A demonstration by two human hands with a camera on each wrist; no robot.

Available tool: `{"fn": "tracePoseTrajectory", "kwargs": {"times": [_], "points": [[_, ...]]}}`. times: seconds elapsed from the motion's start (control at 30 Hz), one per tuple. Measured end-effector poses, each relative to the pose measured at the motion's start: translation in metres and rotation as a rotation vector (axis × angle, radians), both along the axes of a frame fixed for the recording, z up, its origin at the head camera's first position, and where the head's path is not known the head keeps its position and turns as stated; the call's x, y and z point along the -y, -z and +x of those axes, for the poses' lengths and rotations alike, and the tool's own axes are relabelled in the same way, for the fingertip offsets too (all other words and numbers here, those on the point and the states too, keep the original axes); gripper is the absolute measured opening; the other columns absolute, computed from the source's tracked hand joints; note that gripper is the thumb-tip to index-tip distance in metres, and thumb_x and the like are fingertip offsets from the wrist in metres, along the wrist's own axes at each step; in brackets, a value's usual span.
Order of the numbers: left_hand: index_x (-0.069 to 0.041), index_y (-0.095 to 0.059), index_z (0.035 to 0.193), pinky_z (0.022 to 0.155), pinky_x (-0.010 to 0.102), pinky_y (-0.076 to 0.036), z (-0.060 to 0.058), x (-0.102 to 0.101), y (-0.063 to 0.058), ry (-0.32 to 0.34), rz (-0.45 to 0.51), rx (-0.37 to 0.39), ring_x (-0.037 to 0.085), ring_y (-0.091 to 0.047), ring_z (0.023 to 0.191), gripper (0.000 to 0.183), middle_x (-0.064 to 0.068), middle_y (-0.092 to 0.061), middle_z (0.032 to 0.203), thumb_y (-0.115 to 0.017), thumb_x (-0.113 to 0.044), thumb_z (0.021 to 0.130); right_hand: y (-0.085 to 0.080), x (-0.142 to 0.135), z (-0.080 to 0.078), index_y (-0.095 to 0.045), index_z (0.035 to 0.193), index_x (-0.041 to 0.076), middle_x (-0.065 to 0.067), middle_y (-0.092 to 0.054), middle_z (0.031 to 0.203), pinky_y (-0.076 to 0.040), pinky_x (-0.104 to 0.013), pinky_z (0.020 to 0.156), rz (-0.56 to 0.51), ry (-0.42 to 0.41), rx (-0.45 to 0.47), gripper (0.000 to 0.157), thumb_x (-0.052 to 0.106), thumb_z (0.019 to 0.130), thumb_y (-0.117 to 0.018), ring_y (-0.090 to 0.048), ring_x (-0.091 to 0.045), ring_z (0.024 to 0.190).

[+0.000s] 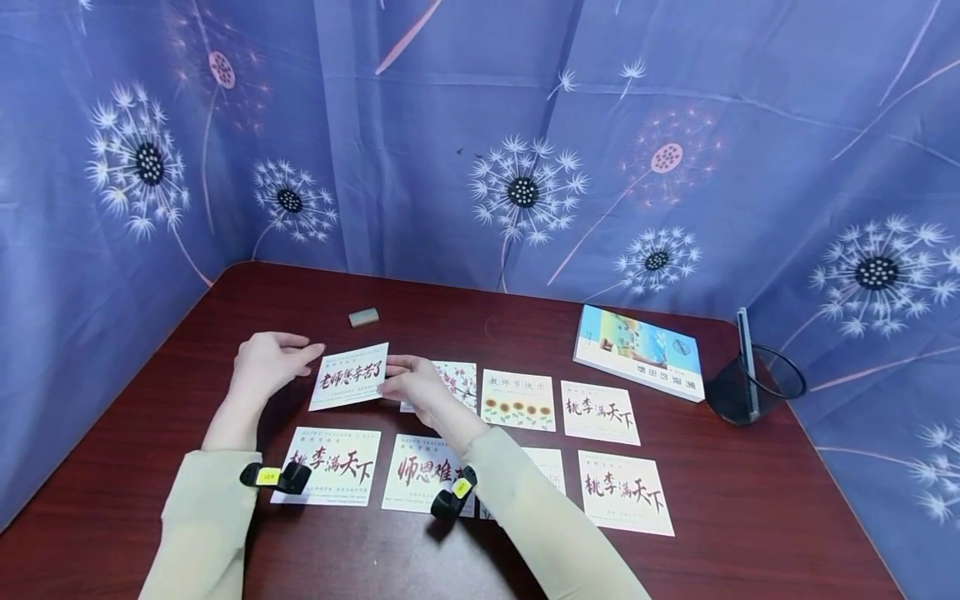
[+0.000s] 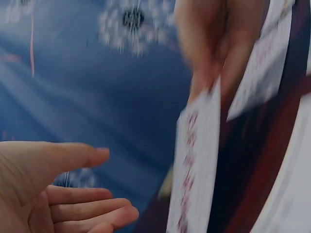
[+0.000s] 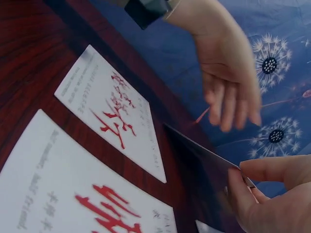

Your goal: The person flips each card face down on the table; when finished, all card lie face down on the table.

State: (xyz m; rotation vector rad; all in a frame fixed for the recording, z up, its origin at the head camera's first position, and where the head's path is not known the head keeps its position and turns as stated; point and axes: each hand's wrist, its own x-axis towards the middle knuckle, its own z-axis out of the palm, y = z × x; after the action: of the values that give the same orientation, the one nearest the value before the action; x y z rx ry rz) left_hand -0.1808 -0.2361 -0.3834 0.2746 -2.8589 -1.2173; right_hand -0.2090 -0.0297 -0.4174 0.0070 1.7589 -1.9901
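My right hand (image 1: pixel 422 390) pinches the right edge of a white greeting card (image 1: pixel 347 379) with red Chinese lettering. The card is tilted, raised off the table at least in part. In the right wrist view, thumb and fingers (image 3: pixel 272 189) of that hand hold the card's edge. Just left of the card is my left hand (image 1: pixel 273 362), apart from it; the left wrist view shows its thumb and fingers (image 2: pixel 92 208) extended, with nothing between them. Below lie two more lettered cards, one (image 1: pixel 330 467) at the left and another (image 1: pixel 420 473) partly behind the right wrist's camera.
More cards lie in rows to the right, including a sunflower card (image 1: pixel 517 400) and a blossom card (image 1: pixel 459 383) partly covered by my right hand. An eraser-like block (image 1: pixel 363 317) sits behind. A book (image 1: pixel 637 350) and a black mesh pen holder (image 1: pixel 731 392) stand at the right.
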Motion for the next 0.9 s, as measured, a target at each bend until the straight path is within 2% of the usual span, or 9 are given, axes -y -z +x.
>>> {"fn": "tracePoseTrajectory", "kwargs": {"times": [0.1,0.23,0.37,0.63,0.77,0.9], "points": [[0.004,-0.069,0.116,0.079,0.044,-0.053,0.0,-0.02,-0.009,-0.031,-0.07,-0.075,0.031,-0.072,0.089,0.057,0.018,-0.075,0.093,-0.072,-0.044,0.085,-0.004,0.0,0.0,-0.05,0.133,-0.011,-0.026,-0.059,0.128,-0.057,-0.035,0.091,-0.013,0.014,-0.015,0.054,-0.018,0.08,-0.057,-0.065,-0.019,0.093],[-0.002,-0.074,0.11,0.062,0.032,-0.052,-0.002,-0.043,-0.013,-0.017,-0.1,-0.079,0.033,-0.069,0.091,0.059,0.015,-0.076,0.094,-0.076,-0.052,0.078,-0.011,0.001,0.003,-0.053,0.131,-0.01,-0.024,-0.062,0.124,-0.057,-0.034,0.09,-0.026,0.032,-0.032,0.05,-0.016,0.081,-0.058,-0.064,-0.015,0.088],[-0.004,-0.074,0.11,0.054,0.027,-0.049,-0.004,-0.052,-0.013,-0.032,-0.103,-0.07,0.031,-0.068,0.085,0.062,0.014,-0.076,0.092,-0.077,-0.055,0.076,-0.018,0.003,0.007,-0.054,0.129,-0.01,-0.019,-0.065,0.116,-0.057,-0.033,0.09,-0.043,0.038,-0.043,0.047,-0.014,0.082,-0.059,-0.063,-0.012,0.083],[-0.003,-0.074,0.111,0.049,0.026,-0.049,-0.006,-0.057,-0.022,-0.011,-0.104,-0.082,0.032,-0.067,0.083,0.062,0.015,-0.075,0.093,-0.079,-0.053,0.075,-0.03,0.004,0.01,-0.054,0.131,-0.009,-0.024,-0.064,0.12,-0.056,-0.033,0.091,-0.081,0.026,-0.067,0.046,-0.014,0.085,-0.058,-0.068,-0.019,0.095],[-0.002,-0.075,0.107,0.05,0.027,-0.049,-0.007,-0.058,-0.026,0.004,-0.094,-0.113,0.034,-0.067,0.085,0.053,0.016,-0.075,0.09,-0.079,-0.046,0.077,-0.035,0.003,0.011,-0.053,0.132,-0.009,-0.026,-0.062,0.125,-0.055,-0.033,0.094,-0.089,0.007,-0.078,0.046,-0.011,0.087,-0.059,-0.067,-0.028,0.11],[-0.002,-0.077,0.101,0.057,0.032,-0.052,-0.007,-0.057,-0.029,-0.001,-0.095,-0.175,0.034,-0.068,0.086,0.038,0.014,-0.076,0.086,-0.077,-0.034,0.08,-0.041,0.001,0.01,-0.052,0.134,-0.009,-0.026,-0.059,0.13,-0.053,-0.034,0.098,-0.097,-0.025,-0.089,0.046,-0.008,0.089,-0.06,-0.064,-0.03,0.115]]}}
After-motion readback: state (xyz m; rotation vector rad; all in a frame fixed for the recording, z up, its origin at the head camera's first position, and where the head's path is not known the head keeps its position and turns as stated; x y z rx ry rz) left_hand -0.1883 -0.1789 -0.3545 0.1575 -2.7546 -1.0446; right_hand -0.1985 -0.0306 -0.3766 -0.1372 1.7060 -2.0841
